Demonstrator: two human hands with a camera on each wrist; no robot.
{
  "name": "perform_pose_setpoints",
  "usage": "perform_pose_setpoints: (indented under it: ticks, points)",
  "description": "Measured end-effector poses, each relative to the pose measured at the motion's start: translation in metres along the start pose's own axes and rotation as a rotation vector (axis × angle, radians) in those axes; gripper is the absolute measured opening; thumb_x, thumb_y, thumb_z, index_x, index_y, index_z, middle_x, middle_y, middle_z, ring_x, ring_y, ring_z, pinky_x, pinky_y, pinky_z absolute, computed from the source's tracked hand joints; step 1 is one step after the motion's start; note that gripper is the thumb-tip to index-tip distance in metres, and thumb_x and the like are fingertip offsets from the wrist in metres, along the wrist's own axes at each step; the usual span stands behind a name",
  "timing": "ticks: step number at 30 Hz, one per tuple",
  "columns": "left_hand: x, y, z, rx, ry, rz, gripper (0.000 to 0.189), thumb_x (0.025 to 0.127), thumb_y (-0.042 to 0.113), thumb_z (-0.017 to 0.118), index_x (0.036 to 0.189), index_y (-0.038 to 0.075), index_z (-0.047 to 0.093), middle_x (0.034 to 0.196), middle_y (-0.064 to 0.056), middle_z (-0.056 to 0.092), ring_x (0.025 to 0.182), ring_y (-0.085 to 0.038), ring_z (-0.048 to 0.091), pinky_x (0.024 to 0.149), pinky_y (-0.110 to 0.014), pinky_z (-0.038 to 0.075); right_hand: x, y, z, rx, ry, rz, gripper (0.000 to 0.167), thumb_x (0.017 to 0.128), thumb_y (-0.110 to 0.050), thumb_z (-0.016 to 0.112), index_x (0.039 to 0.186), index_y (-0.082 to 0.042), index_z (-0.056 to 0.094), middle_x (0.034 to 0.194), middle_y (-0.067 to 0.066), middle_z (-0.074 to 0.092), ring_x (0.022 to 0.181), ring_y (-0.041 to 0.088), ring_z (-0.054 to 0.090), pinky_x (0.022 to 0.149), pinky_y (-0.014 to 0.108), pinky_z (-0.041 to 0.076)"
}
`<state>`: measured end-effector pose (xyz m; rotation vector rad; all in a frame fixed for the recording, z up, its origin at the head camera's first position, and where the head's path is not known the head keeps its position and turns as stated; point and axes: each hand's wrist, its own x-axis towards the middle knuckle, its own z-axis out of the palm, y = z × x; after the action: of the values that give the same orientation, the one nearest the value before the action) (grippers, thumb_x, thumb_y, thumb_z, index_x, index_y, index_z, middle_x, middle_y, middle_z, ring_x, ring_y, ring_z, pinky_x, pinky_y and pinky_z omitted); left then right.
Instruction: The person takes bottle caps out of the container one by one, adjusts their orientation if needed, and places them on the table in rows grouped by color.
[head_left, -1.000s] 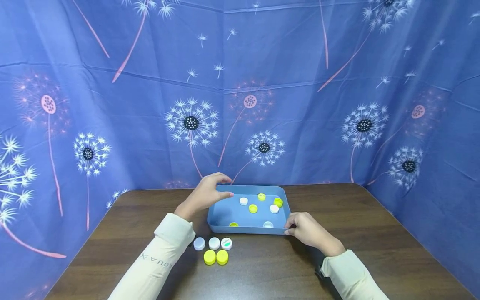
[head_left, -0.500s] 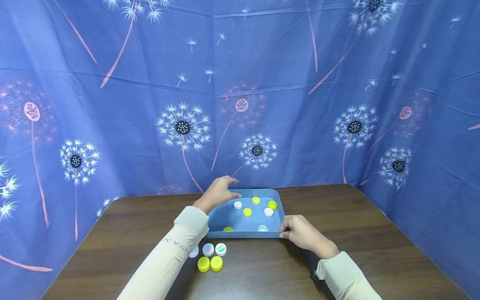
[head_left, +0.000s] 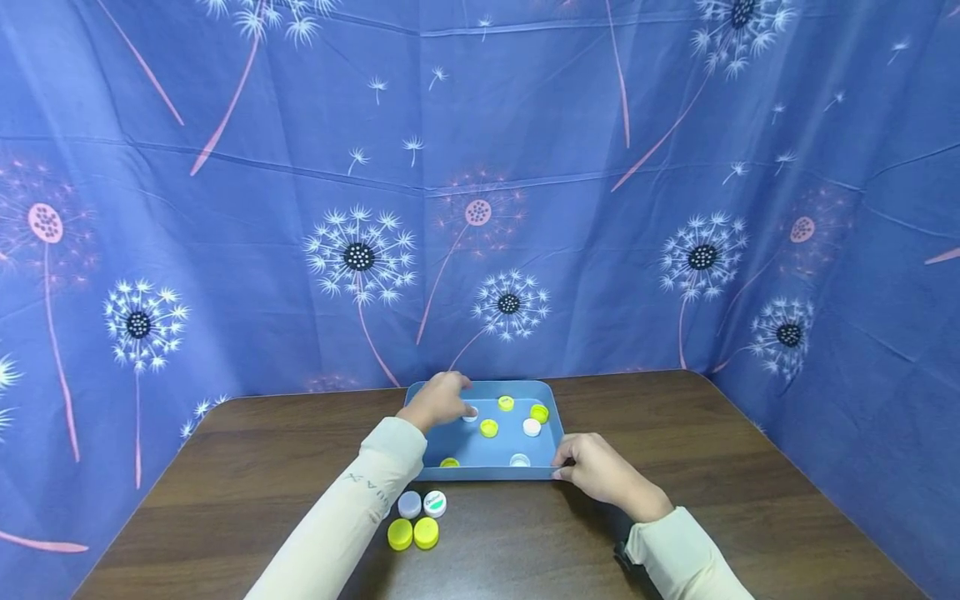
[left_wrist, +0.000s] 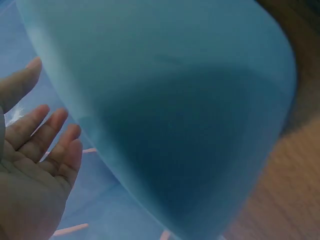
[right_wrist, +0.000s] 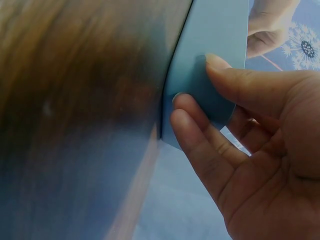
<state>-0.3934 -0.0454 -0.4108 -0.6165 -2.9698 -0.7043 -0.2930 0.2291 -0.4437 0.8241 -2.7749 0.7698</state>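
Observation:
A shallow blue tray (head_left: 487, 473) stands on the table with several yellow and white bottle caps inside. My left hand (head_left: 437, 402) reaches over the tray's left side, its fingertips near a white cap (head_left: 470, 414) that they partly cover. In the left wrist view those fingers (left_wrist: 62, 135) are loosely spread past the tray rim, holding nothing visible. At the tray's front right corner, my right hand (head_left: 600, 468) grips the wall. The right wrist view shows that thumb (right_wrist: 225, 72) on one face of the corner and two fingers lower down.
In front of the tray, yellow caps (head_left: 426, 532) and white caps (head_left: 409, 504) lie in two rows; one bears a green mark (head_left: 435, 503). The left sleeve (head_left: 352, 500) partly hides another. A blue dandelion-print cloth (head_left: 480, 283) hangs behind the wooden table (head_left: 600, 554).
My left hand has moved right and further over the tray, towards the white cap. The right hand stays at the corner. The whole head view has shifted slightly.

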Motion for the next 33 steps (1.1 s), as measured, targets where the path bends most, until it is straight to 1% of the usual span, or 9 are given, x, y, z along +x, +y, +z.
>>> perform_pose_setpoints:
  ticks: [7,11,13,18,22,25,28,31,33]
  points:
    - [-0.001,-0.010,0.011,0.040,-0.015,-0.027,0.051,0.077,0.024,0.086,0.121,0.003,0.069,0.122,-0.012,0.068,0.117,-0.031,0.062,0.100,-0.045,0.048,0.000,0.000,0.001,-0.015,0.001,-0.003,0.015,0.078,0.001,0.079,0.074,-0.013,0.076,0.072,-0.017,0.061,0.072,0.000,0.055,0.067,0.025,0.051]
    - [0.000,-0.012,0.015,0.047,-0.028,-0.038,0.050,0.077,0.023,0.086,0.121,0.004,0.070,0.122,-0.010,0.068,0.116,-0.029,0.061,0.100,-0.045,0.048,0.000,-0.001,0.001,-0.023,0.006,-0.002,0.014,0.078,0.000,0.079,0.074,-0.013,0.076,0.072,-0.017,0.060,0.073,0.000,0.055,0.068,0.026,0.051]
    - [-0.001,-0.013,0.017,0.071,-0.039,-0.034,0.049,0.078,0.023,0.086,0.121,0.006,0.070,0.121,-0.009,0.068,0.116,-0.028,0.061,0.100,-0.044,0.048,0.000,-0.001,0.000,-0.025,0.008,-0.003,0.014,0.078,0.001,0.079,0.074,-0.013,0.076,0.072,-0.016,0.060,0.073,0.000,0.055,0.068,0.026,0.051]
    - [-0.001,-0.012,0.022,0.136,-0.052,0.002,0.043,0.078,0.024,0.085,0.116,0.007,0.073,0.116,-0.006,0.071,0.109,-0.024,0.064,0.095,-0.042,0.051,0.000,-0.001,0.000,-0.019,0.016,-0.014,0.014,0.078,0.002,0.079,0.074,-0.012,0.076,0.072,-0.016,0.061,0.072,0.000,0.054,0.066,0.025,0.050]
    - [0.001,-0.011,0.024,0.164,-0.048,0.036,0.039,0.079,0.023,0.084,0.113,0.007,0.074,0.111,-0.006,0.072,0.105,-0.022,0.066,0.092,-0.040,0.053,0.000,0.000,0.000,-0.018,0.016,-0.011,0.015,0.078,0.002,0.079,0.074,-0.012,0.076,0.071,-0.016,0.060,0.072,0.000,0.054,0.067,0.025,0.051]
    - [0.002,-0.010,0.025,0.177,-0.034,0.063,0.034,0.078,0.023,0.085,0.107,0.007,0.076,0.102,-0.004,0.073,0.096,-0.019,0.067,0.088,-0.038,0.054,0.000,0.000,0.000,-0.017,0.008,-0.004,0.015,0.078,0.001,0.079,0.074,-0.013,0.076,0.072,-0.017,0.060,0.072,-0.001,0.054,0.066,0.025,0.050]
    - [0.003,-0.009,0.026,0.196,-0.019,0.075,0.030,0.079,0.025,0.084,0.102,0.008,0.077,0.095,-0.002,0.073,0.089,-0.017,0.066,0.084,-0.037,0.054,-0.001,0.001,0.000,-0.013,0.002,-0.003,0.015,0.079,0.001,0.078,0.074,-0.013,0.075,0.072,-0.017,0.060,0.072,-0.001,0.054,0.065,0.024,0.050]
    - [0.004,-0.009,0.028,0.218,-0.012,0.080,0.024,0.085,0.026,0.079,0.101,0.009,0.077,0.096,-0.002,0.073,0.089,-0.018,0.066,0.085,-0.037,0.053,-0.001,0.001,0.001,-0.010,0.001,-0.008,0.015,0.079,0.002,0.078,0.074,-0.012,0.075,0.072,-0.017,0.060,0.072,-0.001,0.054,0.064,0.023,0.049]
    - [0.005,-0.009,0.029,0.227,-0.012,0.082,0.020,0.088,0.023,0.075,0.102,0.009,0.077,0.098,-0.003,0.073,0.092,-0.019,0.066,0.086,-0.038,0.053,-0.001,0.001,0.001,-0.007,0.001,-0.003,0.015,0.079,0.002,0.078,0.074,-0.012,0.075,0.072,-0.016,0.060,0.071,-0.001,0.053,0.064,0.023,0.049]
